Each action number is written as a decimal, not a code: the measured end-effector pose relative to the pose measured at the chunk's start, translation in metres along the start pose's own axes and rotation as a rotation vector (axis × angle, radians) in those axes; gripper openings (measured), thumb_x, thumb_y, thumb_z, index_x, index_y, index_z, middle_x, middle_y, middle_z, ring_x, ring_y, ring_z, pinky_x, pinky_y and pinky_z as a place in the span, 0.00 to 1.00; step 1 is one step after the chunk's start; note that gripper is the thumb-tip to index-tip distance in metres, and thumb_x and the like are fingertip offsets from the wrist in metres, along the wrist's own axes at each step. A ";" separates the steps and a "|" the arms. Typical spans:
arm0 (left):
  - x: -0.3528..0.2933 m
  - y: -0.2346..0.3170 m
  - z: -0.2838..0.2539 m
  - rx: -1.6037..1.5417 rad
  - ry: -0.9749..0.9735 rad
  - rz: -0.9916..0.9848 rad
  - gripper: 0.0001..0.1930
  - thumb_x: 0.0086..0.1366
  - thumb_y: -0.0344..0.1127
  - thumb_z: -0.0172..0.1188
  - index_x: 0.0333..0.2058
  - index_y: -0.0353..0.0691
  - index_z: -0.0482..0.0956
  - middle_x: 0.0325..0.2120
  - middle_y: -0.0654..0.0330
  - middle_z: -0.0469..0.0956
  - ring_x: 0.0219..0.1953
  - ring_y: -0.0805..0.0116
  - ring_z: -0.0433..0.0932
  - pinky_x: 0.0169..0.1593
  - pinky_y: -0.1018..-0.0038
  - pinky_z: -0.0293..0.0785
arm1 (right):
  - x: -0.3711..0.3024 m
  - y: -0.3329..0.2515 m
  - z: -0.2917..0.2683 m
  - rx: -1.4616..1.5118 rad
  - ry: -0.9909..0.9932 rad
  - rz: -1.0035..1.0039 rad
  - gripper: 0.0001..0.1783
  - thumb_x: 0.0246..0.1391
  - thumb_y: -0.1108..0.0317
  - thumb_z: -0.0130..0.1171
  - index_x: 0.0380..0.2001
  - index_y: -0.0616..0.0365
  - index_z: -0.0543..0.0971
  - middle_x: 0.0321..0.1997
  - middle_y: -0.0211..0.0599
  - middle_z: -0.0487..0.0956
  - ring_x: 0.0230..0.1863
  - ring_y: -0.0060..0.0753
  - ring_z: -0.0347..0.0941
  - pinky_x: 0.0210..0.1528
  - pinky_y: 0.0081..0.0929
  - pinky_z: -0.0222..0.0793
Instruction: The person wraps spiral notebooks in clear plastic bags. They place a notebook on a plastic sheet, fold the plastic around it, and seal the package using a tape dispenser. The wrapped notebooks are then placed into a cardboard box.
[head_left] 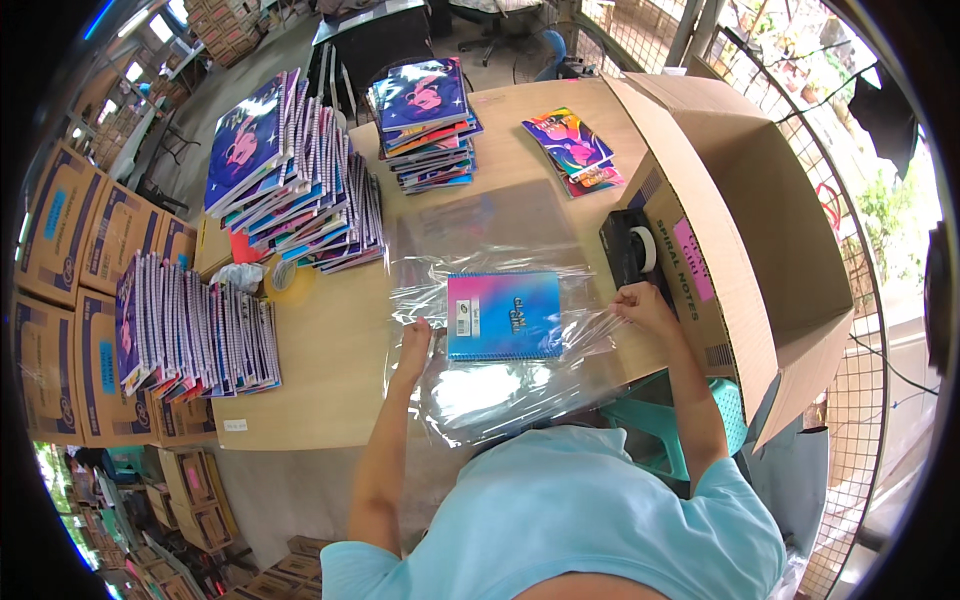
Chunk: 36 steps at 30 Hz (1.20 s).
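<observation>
A pink-and-blue spiral notebook [530, 290] lies on the table in front of me, back or front cover up, with a barcode label at its left. Clear plastic film [480, 395] spreads around it, wrinkled and shining; whether it passes over the notebook I cannot tell. My left hand [412, 350] pinches the film's left side. At the right side, my right hand [646, 305] has its fingers closed on the film's edge. Just beyond that hand stands a black tape dispenser [622, 248] with a pale roll.
Stacked spiral notebooks [325, 190] fill the table's left, with a row [200, 330] nearer me. Another pile [420, 125] and a few colourful notebooks [570, 145] lie farther back. An open carton [690, 240] stands at right, above a green stool [650, 425]. Closed cartons [95, 235] line the left.
</observation>
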<state>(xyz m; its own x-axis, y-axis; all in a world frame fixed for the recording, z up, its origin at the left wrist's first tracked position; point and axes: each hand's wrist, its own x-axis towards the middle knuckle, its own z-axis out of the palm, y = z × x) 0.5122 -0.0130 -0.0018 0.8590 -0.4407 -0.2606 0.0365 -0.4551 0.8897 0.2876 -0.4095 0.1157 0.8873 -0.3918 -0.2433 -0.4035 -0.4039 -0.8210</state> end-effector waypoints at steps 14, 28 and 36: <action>-0.030 0.035 -0.036 -0.375 -0.304 -0.005 0.34 0.64 0.62 0.47 0.49 0.33 0.74 0.60 0.54 0.61 0.61 0.59 0.61 0.63 0.64 0.56 | 0.007 -0.002 -0.005 -0.099 0.002 0.014 0.05 0.47 0.74 0.64 0.26 0.65 0.81 0.18 0.31 0.78 0.21 0.15 0.74 0.23 0.18 0.69; -0.123 0.115 0.102 0.705 -0.115 0.672 0.41 0.54 0.51 0.63 0.64 0.49 0.56 0.60 0.48 0.58 0.59 0.45 0.60 0.60 0.43 0.52 | 0.044 -0.006 -0.003 -0.387 -0.067 0.106 0.06 0.42 0.71 0.67 0.21 0.62 0.82 0.16 0.39 0.79 0.19 0.27 0.78 0.28 0.26 0.73; -0.105 0.117 0.108 0.810 -0.107 0.550 0.38 0.56 0.60 0.58 0.64 0.57 0.58 0.64 0.42 0.48 0.65 0.37 0.48 0.57 0.29 0.43 | 0.058 -0.063 0.027 -0.474 0.301 -0.177 0.11 0.43 0.66 0.64 0.32 0.56 0.82 0.37 0.44 0.78 0.45 0.43 0.75 0.47 0.38 0.70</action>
<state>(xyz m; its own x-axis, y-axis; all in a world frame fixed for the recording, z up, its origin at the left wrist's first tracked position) 0.3709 -0.1038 0.0889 0.5993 -0.7993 0.0444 -0.7494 -0.5407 0.3821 0.3706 -0.3842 0.1392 0.8760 -0.4737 0.0906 -0.3720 -0.7832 -0.4981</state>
